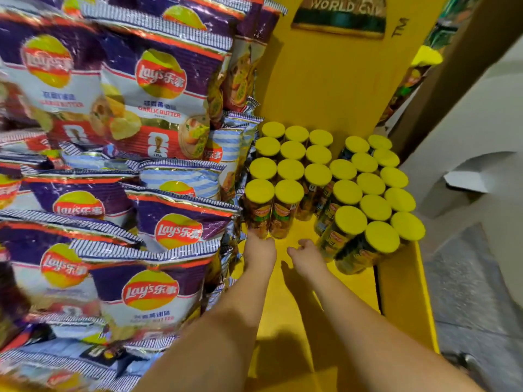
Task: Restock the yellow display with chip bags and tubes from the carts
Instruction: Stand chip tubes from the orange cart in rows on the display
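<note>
Left hand touches the base of the front tube; its grip cannot be told. Right hand, loosely curled, holds nothing. Seat tubes upright, flush against neighbours.

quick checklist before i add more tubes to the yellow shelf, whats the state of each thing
1. Bare floor on the yellow shelf for more tubes: ok, the front part is free.
2. Left tube block upright: ok, lids level in rows.
3. Right tube block upright: not ok, its front tubes lean toward the gap.
4. Left hand: at the base of the front left tubes; grip cannot tell.
5. Right hand: beside the leaning tubes, fingers curled; grip cannot tell.
6. Chip bags clear of the shelf: ok, stacked to the left.
</note>
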Demonstrator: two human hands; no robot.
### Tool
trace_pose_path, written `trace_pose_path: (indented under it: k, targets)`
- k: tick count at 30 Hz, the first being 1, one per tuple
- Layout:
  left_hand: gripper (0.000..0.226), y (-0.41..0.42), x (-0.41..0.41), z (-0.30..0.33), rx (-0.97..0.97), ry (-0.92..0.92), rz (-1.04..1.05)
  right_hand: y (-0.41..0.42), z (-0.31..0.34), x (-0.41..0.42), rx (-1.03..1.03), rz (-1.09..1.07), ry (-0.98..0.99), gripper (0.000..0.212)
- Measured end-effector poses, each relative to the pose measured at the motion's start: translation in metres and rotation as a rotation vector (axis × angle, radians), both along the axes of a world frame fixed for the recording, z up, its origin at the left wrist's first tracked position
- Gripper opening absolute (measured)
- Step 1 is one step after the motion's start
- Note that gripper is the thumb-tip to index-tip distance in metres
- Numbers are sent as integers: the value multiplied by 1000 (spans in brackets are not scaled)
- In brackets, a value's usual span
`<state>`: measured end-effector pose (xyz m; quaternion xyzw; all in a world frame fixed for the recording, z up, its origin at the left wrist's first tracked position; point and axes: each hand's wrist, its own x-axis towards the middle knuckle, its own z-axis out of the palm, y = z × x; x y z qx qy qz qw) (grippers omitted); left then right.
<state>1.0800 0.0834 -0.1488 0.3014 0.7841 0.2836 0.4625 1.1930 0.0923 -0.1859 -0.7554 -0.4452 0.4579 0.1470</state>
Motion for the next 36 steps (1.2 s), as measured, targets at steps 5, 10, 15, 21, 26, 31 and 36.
trace_pose_path:
  k: [5,10,15,21,26,31,36]
  targets:
    - [29,-61,7,52,62,-41,-209,-83,69,18,91,-91,70,24]
    - [21,-130,27,93,158,-65,-452,-178,117,51,169,-206,153,16]
    - [10,-186,69,118,251,-74,-684,-268,150,92,263,-299,133,11]
    - [6,-245,146,145,373,-70,-1014,-366,169,153,302,-415,-28,6]
    - [5,-300,217,149,407,-86,-1269,-442,170,200,303,-524,-106,9]
    - [2,-354,295,142,348,-98,-1493,-518,155,256,227,-646,-139,12]
    - [2,-401,375,126,249,-67,-1601,-580,126,328,107,-812,-133,15]
